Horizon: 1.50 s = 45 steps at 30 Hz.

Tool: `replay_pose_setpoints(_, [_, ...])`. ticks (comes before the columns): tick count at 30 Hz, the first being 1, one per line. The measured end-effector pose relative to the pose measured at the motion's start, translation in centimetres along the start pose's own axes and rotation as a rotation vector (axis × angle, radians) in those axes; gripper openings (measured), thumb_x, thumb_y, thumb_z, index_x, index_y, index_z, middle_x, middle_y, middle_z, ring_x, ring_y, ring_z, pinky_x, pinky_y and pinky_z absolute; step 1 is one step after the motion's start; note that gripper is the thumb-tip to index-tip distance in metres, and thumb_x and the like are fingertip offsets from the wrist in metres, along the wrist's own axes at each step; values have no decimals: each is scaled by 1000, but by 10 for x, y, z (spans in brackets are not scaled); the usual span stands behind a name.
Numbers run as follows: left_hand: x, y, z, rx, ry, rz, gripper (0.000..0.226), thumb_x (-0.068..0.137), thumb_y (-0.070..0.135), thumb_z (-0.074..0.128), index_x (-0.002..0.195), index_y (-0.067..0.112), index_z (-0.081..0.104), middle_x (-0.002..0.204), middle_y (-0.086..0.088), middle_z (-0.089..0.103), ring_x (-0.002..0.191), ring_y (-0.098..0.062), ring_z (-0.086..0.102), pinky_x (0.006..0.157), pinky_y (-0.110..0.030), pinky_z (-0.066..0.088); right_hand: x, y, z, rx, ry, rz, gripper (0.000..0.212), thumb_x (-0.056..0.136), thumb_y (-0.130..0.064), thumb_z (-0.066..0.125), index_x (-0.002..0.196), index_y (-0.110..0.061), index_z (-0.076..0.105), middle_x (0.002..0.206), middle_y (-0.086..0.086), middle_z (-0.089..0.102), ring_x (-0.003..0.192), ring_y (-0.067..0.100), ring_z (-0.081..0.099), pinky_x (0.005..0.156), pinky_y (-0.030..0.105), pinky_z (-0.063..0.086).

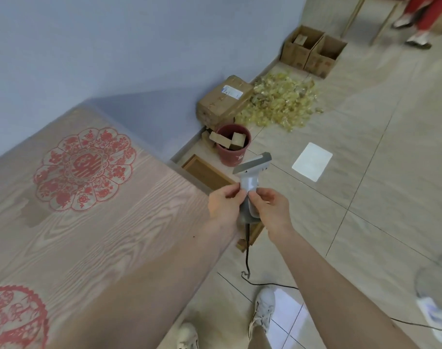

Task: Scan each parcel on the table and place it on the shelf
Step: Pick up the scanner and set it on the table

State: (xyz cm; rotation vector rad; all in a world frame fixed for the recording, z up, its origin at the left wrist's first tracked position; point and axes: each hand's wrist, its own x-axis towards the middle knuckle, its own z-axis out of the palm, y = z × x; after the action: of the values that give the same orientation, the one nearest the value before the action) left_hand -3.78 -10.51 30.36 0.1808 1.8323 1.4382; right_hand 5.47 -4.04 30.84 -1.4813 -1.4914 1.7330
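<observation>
Nearest the lens are the person's two bare forearms, reaching forward past a pair of white lace-up sneakers (262, 313) on the pale tiled floor (381, 187). The left hand (223, 204) and right hand (271, 206) meet around the grip of a grey-and-white pistol-shaped plastic barcode scanner (251, 177). Both are closed on the handle, thumbs and forefingers pinching its upper part just below the head, which points up and away. A thin black cable (246, 258) trails from the scanner's base down to the floor.

The scanner looks light, rigid and smooth-shelled, so one hand wrapped round the handle should carry it, forefinger left free for the trigger; the cable could snag a foot.

To the left, the light wood-grain table (101, 235) with red paper-cut medallions shows no parcel in its visible part, and no shelf is in view. A brown labelled cardboard box (223, 100) sits on the floor against the blue wall; whether it is a parcel to scan I cannot tell. If it is, it would want both hands under its edges.
</observation>
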Motion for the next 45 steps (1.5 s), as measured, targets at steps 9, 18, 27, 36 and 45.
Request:
replay_pose_setpoints(9, [26, -20, 99, 25, 146, -99, 19, 90, 13, 70, 108, 18, 72, 104, 2, 73, 100, -17, 68, 96, -38, 54, 74, 24, -68, -11, -35, 110, 12, 89, -18, 72, 98, -11, 68, 89, -2, 70, 79, 8, 65, 71, 25, 53])
replay_pose_setpoints(18, [66, -87, 138, -38, 293, -240, 24, 92, 14, 68, 116, 17, 71, 98, 10, 69, 91, -8, 63, 85, -26, 50, 134, 91, -69, -86, -53, 253, 2, 88, -15, 73, 89, -14, 72, 89, -1, 72, 85, 18, 67, 70, 29, 53])
replay_pose_setpoints(27, [118, -166, 136, 196, 423, -286, 19, 95, 19, 63, 110, 23, 74, 106, 6, 71, 97, -14, 64, 91, -34, 54, 177, 182, -31, -54, -19, 426, 7, 82, -18, 79, 77, -19, 75, 86, 4, 74, 83, 25, 67, 80, 40, 58])
replay_pose_setpoints(36, [164, -221, 129, 428, 369, -278, 43, 103, 46, 34, 88, 22, 66, 91, 2, 63, 90, -17, 57, 87, -37, 47, 211, 251, 6, 129, 34, 621, 9, 88, -17, 74, 93, -9, 75, 92, 10, 74, 85, 28, 71, 78, 42, 61])
replay_pose_setpoints(45, [198, -262, 120, 161, 248, -383, 81, 88, 80, 12, 125, 31, 65, 134, 1, 58, 127, -23, 48, 112, -48, 36, 232, 288, 32, 245, 129, 642, 9, 87, -15, 75, 95, -11, 72, 91, 6, 73, 86, 24, 71, 80, 44, 62])
